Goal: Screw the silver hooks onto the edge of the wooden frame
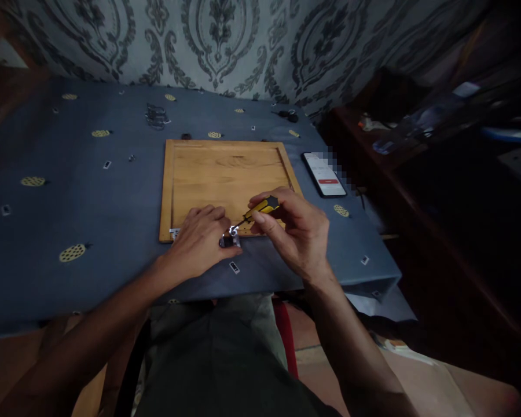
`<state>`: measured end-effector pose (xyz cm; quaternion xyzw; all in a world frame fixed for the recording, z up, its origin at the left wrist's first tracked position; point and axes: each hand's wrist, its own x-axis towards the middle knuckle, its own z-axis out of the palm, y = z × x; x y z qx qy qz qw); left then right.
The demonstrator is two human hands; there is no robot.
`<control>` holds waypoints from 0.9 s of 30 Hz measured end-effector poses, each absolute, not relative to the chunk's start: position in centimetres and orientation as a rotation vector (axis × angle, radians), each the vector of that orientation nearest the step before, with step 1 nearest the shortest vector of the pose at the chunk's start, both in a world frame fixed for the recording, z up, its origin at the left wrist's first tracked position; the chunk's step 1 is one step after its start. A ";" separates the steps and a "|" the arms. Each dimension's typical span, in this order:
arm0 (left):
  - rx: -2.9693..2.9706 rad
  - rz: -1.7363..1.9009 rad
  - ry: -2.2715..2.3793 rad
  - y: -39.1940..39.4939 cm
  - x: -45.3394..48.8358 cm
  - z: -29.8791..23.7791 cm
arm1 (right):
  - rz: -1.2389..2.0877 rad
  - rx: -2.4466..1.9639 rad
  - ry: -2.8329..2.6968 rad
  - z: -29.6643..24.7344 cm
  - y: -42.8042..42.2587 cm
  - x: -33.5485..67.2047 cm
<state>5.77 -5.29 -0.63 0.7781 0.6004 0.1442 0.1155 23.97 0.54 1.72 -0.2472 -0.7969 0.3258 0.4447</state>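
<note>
A framed wooden panel point(226, 174) lies flat on the table. My left hand point(202, 234) rests over its near edge, with thumb and fingers closed around a small shiny metal fitting point(233, 240) there. Between the fingers and thumb of my right hand point(295, 229) is a screwdriver point(263, 209) with a yellow and black handle. It slants down to the left, its tip at the fitting; whether it sits in a screw is too small to tell. Another metal piece point(174, 233) shows at the panel's near left corner, partly behind my left hand.
A blue patterned cloth point(69, 214) covers the table. Right of the panel lies a phone point(325, 175). Thin metal pieces point(156, 116) and a dark object point(289, 116) lie at the back. A clear bottle point(425, 119) lies on the dark furniture at right; a patterned curtain point(243, 46) hangs behind.
</note>
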 end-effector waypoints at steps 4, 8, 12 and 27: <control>2.266 0.414 1.756 -5.3 5.8 -0.6 | 0.790 -0.600 -2.026 2.0 0.8 23.9; 2.254 0.393 1.753 -5.3 5.8 -0.5 | 0.717 -0.621 -2.029 2.0 0.8 23.7; 2.267 0.413 1.757 -5.3 5.8 -0.6 | 0.634 -0.640 -1.987 1.6 0.5 23.4; 2.236 0.393 1.739 -5.3 5.8 -0.3 | 0.504 -0.733 -1.760 1.7 -0.2 23.2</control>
